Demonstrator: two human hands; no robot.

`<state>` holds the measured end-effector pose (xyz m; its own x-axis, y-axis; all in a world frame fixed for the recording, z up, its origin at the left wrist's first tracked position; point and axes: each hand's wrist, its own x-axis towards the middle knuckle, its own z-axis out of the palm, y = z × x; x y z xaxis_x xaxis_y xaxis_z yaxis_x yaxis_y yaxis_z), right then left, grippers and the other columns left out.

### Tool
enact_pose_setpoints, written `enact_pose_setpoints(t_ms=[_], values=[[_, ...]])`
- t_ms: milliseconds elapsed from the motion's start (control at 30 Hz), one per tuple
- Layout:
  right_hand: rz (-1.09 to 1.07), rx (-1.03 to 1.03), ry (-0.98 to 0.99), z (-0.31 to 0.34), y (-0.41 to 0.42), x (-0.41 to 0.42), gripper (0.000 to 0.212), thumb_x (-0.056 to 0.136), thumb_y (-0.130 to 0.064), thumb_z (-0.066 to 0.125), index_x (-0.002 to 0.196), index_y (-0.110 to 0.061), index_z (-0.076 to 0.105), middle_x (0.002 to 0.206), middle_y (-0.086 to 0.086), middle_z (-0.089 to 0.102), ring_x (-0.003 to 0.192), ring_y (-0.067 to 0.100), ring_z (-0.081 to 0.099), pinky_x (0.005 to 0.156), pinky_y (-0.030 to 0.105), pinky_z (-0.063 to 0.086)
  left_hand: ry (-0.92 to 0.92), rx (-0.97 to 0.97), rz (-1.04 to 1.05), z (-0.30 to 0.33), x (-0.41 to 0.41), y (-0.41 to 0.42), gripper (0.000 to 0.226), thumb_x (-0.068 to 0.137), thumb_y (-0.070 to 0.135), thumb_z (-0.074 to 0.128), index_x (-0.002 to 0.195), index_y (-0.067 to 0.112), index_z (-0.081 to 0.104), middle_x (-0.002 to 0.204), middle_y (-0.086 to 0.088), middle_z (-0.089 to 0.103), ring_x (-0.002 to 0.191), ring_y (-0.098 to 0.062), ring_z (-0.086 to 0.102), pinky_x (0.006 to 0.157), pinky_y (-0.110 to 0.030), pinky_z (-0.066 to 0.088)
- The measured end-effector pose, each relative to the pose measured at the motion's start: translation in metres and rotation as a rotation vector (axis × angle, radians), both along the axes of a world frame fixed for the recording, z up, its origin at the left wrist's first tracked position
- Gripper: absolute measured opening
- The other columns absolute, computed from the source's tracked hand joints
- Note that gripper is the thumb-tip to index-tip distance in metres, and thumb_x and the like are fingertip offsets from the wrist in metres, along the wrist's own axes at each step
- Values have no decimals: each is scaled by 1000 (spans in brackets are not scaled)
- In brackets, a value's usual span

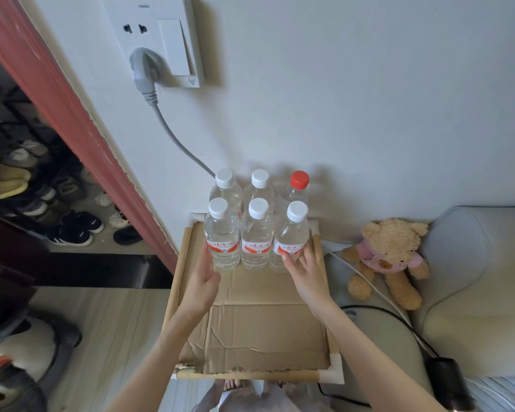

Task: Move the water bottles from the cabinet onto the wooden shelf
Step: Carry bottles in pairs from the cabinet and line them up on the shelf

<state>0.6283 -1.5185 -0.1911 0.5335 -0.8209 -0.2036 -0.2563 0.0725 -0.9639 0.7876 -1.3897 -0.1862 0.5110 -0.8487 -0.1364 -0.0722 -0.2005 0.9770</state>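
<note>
Six water bottles stand upright in two rows of three at the twelve o'clock end of a wooden shelf, close to the wall, as a person reaches in from six o'clock with both hands. The cabinet is not in view. The left hand hovers edge-on at the eight o'clock side of the front-left bottle, fingers straight and relaxed, holding nothing; whether it brushes the plastic cannot be told. The right hand spreads open against the lower label of the front-right bottle, fingertips touching it at about five o'clock, not curled round it. The front-middle bottle sits between, shoulder to shoulder with its neighbours. Behind stand two more white-capped bottles and a red-capped bottle at the one o'clock corner. A sheet of cardboard lines the shelf top.

The step appears to be squaring up the front row. Done well, that likely means pressing low on the bodies rather than near the caps, both palms closing inward evenly so the tall, light bottles slide rather than tip, and easing off before the back row is shoved against the wall. The cardboard's creases could snag a base, so slow pressure seems wise.

A teddy bear slumps at three o'clock; a wall socket hangs at eleven o'clock.
</note>
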Motion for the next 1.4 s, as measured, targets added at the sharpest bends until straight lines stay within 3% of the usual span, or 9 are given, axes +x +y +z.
enact_pose_setpoints(t_ms=[167, 267, 367, 467, 533, 800, 933, 1233, 1400], values=[[-4, 6, 44, 1, 2, 4, 39, 91, -30, 53, 115, -53, 32, 116, -36, 42, 110, -17, 41, 86, 5, 33, 41, -12, -36, 3, 4, 0, 80, 75, -17, 31, 142, 23, 15, 150, 1, 25, 136, -4, 22, 113, -20, 17], [14, 1, 72, 5, 1, 5, 36, 90, -32, 52, 106, -59, 33, 111, -43, 37, 101, -28, 39, 87, 7, 31, 37, 44, -70, -1, 9, 3, 82, 72, -7, 35, 142, 31, 14, 148, 9, 25, 135, 0, 21, 116, -33, 15], [17, -24, 112, 4, 4, 2, 48, 86, -46, 53, 118, -65, 23, 129, -36, 36, 120, -14, 36, 100, 15, 29, -82, 99, -114, 1, 11, 7, 77, 79, 7, 46, 142, 32, 9, 146, 21, 20, 132, 8, 18, 116, -37, 15], [43, 63, 239, -3, 11, -6, 80, 83, -55, 51, 144, -31, 4, 153, -9, 15, 140, 11, 18, 115, 37, 19, -331, 168, -106, 9, 10, 8, 75, 88, 12, 53, 144, 25, 4, 129, 37, 9, 119, 7, 29, 100, -16, 24], [102, 53, 286, -8, 20, -16, 78, 86, -51, 50, 145, -24, 7, 154, -5, 14, 140, 12, 17, 116, 38, 17, -430, 205, -64, 9, 8, 14, 78, 87, 16, 53, 144, 26, 0, 134, 30, 7, 127, -2, 29, 102, -19, 23], [720, -449, 429, -2, 44, -40, 67, 90, -47, 46, 144, -28, 12, 153, -5, 14, 140, 11, 14, 112, 27, 16, -725, 556, 95, 4, -58, 107, 73, 89, 39, 49, 143, 31, 0, 154, 0, -1, 140, -18, -9, 113, -41, 0], [935, -774, 404, 5, 63, -25, 70, 86, -56, 40, 144, -23, 16, 153, 3, 19, 140, 18, 16, 115, 33, 13, -818, 631, 278, 12, -89, 169, 70, 85, 40, 54, 142, 28, 16, 151, -9, 20, 140, -30, 10, 111, -47, 10], [1532, -944, 189, 16, 242, -7, 68, 89, -55, 38, 144, -27, 10, 155, -2, 5, 142, 13, 0, 112, 26, -3, -563, 927, 883, 11, -226, 355, 62, 84, 54, 28, 137, 22, 33, 144, -11, 36, 135, -34, 26, 105, -52, 28], [1807, -996, 64, 12, 384, -33, 94, 67, -82, 14, 144, -28, 12, 155, -1, 8, 142, 13, 2, 112, 27, -5, -314, 981, 1266, 0, -340, 465, 67, 79, 56, 27, 134, 20, 40, 143, -12, 38, 135, -34, 27, 105, -51, 26]])
